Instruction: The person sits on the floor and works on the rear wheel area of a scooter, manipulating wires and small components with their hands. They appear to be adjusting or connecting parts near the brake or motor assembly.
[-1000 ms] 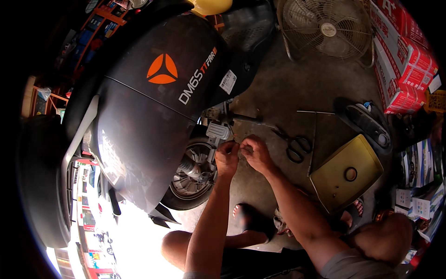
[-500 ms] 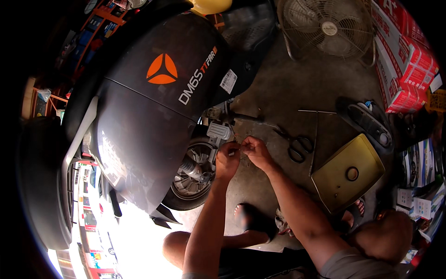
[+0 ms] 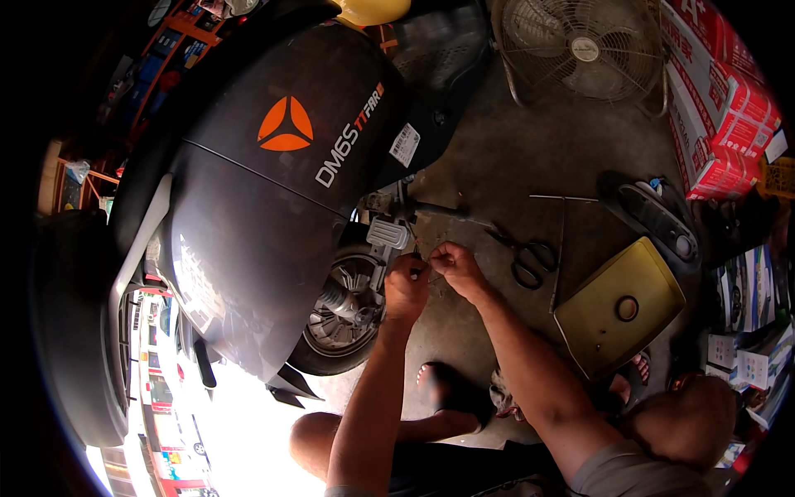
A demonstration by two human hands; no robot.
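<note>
My left hand (image 3: pixel 404 290) and my right hand (image 3: pixel 457 269) are close together in front of the scooter's rear wheel (image 3: pixel 341 311). Both have their fingers pinched around thin wires (image 3: pixel 417 242), whose reddish ends rise just above the fingertips. A small dark piece (image 3: pixel 415 270) shows at the left fingers; what it is I cannot make out. The grey footrest (image 3: pixel 387 234) is just beyond my left hand. Above and to the left stands the dark scooter body (image 3: pixel 248 215) with an orange emblem.
Black-handled scissors (image 3: pixel 532 263) and a T-handled rod (image 3: pixel 563 240) lie on the floor to the right. A yellowish tray (image 3: pixel 592 331) holds a roll of tape (image 3: pixel 627 309) and tiny parts. Farther back are a floor fan (image 3: pixel 580 50), a black molded part (image 3: pixel 650 217) and red-and-white boxes (image 3: pixel 720 116).
The fingertips have drawn slightly apart, and a small dark piece now shows at the left fingers. Both hands stay at about the same place.
</note>
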